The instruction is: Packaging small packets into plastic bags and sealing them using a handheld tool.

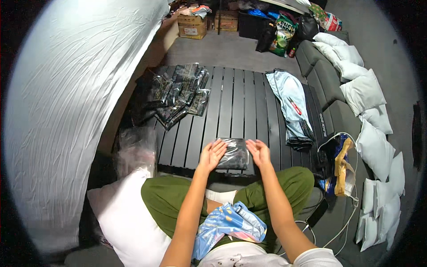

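Observation:
A flat black package in clear, shiny plastic (233,155) lies on the near edge of the slatted black table (229,98). My left hand (213,154) rests at its left side, fingers stretched and palm turned inward, touching or very near the wrap. At the opposite side is my right hand (259,152), also with fingers extended and gripping nothing. Similar plastic-wrapped black packages (180,91) are heaped on the table's far left. Folded light-blue garments (289,100) lie at the right, with a small red-and-black tool (294,106) on top.
Clear plastic bags (135,149) hang by the table's left edge. A blue printed bag (229,224) sits in my lap, a white pillow (129,218) at my left. White cushions (376,147) line the sofa (313,66) on the right. Cables (351,213) trail near a phone (318,213).

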Action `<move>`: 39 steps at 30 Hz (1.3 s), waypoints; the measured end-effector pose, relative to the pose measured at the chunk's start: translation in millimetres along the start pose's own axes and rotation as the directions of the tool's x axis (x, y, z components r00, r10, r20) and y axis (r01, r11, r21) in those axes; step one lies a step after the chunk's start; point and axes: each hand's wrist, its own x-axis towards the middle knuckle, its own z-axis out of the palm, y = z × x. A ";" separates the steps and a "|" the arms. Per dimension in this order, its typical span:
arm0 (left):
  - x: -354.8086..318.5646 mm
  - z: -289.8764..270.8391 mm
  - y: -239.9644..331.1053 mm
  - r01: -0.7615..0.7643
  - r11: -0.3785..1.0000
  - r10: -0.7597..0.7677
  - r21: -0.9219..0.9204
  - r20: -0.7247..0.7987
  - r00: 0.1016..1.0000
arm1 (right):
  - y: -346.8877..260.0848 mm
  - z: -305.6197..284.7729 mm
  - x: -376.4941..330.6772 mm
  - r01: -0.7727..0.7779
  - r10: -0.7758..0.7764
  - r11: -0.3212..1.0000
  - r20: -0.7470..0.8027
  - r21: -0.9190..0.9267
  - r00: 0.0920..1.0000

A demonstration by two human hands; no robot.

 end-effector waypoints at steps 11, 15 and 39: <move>18.1 15.8 11.8 0.006 0.173 0.498 0.985 -0.093 0.862 | 2.0 11.8 22.4 0.203 -0.225 0.587 0.083 -0.784 0.971; 9.8 60.7 22.6 -0.201 0.510 0.401 0.836 -0.024 0.916 | -53.7 31.8 9.3 0.128 0.085 0.738 0.280 -0.662 0.956; 18.8 35.5 -41.4 -0.127 -0.651 0.389 0.748 0.473 0.790 | 32.7 40.9 -11.0 0.506 -0.256 -0.410 0.628 -0.759 0.735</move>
